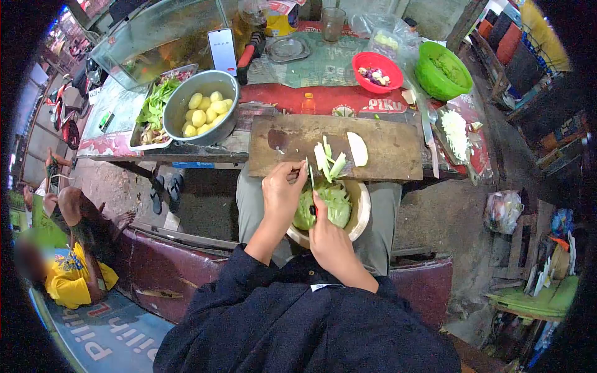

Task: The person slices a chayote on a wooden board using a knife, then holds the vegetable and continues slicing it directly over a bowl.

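My right hand (pixel 329 236) is wrapped round the dark handle of a knife (pixel 311 176), whose narrow blade points away from me, upright above the bowl. Close to the blade's tip, my left hand (pixel 283 193) is closed, thumb and fingers pinched together; whatever sits between them is too small to make out. Below both hands a pale bowl (pixel 360 217) rests between my legs, full of light green vegetable pieces (pixel 336 208). Several pale green strips (pixel 329 158) lie at the near edge of the wooden cutting board (pixel 392 146), beside a white half-round vegetable slice (pixel 357 149).
A metal pot (pixel 177 121) of peeled potatoes stands left of the board. Behind are a propped phone (pixel 222 51), a red bowl (pixel 360 62) and a green basin (pixel 428 78). Another knife (pixel 428 130) lies right, near white shreds (pixel 457 133). A person in yellow (pixel 81 280) sits left.
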A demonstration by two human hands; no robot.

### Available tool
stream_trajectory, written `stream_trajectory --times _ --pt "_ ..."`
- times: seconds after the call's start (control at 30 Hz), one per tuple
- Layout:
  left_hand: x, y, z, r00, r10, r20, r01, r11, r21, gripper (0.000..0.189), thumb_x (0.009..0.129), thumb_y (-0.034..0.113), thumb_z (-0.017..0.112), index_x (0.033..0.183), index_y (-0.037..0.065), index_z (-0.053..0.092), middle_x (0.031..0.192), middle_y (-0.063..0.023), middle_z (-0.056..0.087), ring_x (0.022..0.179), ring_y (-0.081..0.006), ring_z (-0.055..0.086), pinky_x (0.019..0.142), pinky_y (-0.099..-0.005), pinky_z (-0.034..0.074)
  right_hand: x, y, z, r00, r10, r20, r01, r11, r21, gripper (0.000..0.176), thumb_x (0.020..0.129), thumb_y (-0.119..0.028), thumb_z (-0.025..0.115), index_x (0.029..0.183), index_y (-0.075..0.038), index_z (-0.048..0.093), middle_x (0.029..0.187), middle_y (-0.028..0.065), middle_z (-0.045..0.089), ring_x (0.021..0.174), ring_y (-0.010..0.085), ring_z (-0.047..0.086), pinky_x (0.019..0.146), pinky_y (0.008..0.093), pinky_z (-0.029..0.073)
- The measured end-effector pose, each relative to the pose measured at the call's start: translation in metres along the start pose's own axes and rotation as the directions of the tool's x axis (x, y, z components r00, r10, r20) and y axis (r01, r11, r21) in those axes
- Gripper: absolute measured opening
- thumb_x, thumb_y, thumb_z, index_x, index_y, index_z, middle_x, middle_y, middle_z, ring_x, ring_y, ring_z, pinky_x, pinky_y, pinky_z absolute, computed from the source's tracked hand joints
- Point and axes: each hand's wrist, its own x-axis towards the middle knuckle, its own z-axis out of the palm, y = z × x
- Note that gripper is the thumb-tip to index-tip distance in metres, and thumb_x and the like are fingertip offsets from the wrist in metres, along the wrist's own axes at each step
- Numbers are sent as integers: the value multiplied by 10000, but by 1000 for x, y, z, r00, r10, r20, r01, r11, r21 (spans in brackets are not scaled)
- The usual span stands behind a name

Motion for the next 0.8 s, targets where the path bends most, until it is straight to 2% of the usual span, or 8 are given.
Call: stream_trajectory --times 0.2,0.3,0.37,0.4,0.57,0.63,0.7,0.8 --pt "14 4 -2 995 -73 69 69 996 57 197 989 119 659 1111 -27 711 999 -150 763 885 -187 749 791 -305 590 -33 7 -49 995 68 78 -65 997 -50 623 994 -150 493 1562 -175 239 810 287 672 733 476 667 676 591 511" --pt "28 4 2 982 -95 161 110 990 -89 227 1045 140 572 1187 -13 662 1028 -156 761 917 -191 747 824 -318 583 -31 24 -64 994 110 11 -110 994 -12 617 989 -155 506 1555 -217 268 861 289 684 777 475 675 702 607 518" --pt "40 7 5 979 35 201 -30 999 -27 241 1078 148 498 1217 6 634 1050 -164 758 944 -202 745 837 -330 579 -23 35 -70 986 92 -137 -103 992 -76 624 987 -154 511 1556 -217 265 883 282 689 786 483 672 710 606 518" --pt "46 11 8 973 79 217 -70 996 -48 242 1075 155 492 1202 15 642 1075 -195 746 971 -286 743 840 -375 574 -19 45 -67 983 53 -176 -67 995 -71 642 980 -151 517 1561 -226 255 931 264 702 808 485 671 726 594 524" --pt "61 8 23 910 200 362 -273 948 162 234 1060 158 487 1162 -2 624 1026 -256 712 1016 -433 678 861 -470 529 4 54 -68 989 14 -146 -25 997 -78 643 967 -134 519 1552 -260 283 1016 262 701 854 478 674 757 577 533" --pt "52 9 26 908 172 383 -167 985 -46 248 1065 155 468 1186 -2 618 1029 -253 713 1010 -428 683 868 -466 532 7 53 -72 994 40 -104 -52 992 -115 648 963 -128 521 1549 -276 291 1043 263 698 869 472 676 768 573 534" --pt "41 10 24 912 190 365 -190 981 -36 272 1081 170 447 1201 -5 617 1011 -223 728 967 -379 713 854 -446 545 8 59 -76 997 -17 -81 10 997 -81 646 958 -123 532 1540 -306 319 1053 274 691 876 469 675 772 561 536" --pt "20 16 13 897 -6 441 86 983 -161 315 1115 174 395 1225 -9 627 961 -117 751 891 -171 714 785 -323 567 1 71 -85 996 -82 -40 82 997 -4 605 949 -122 548 1506 -301 398 981 252 700 833 473 670 765 541 543"
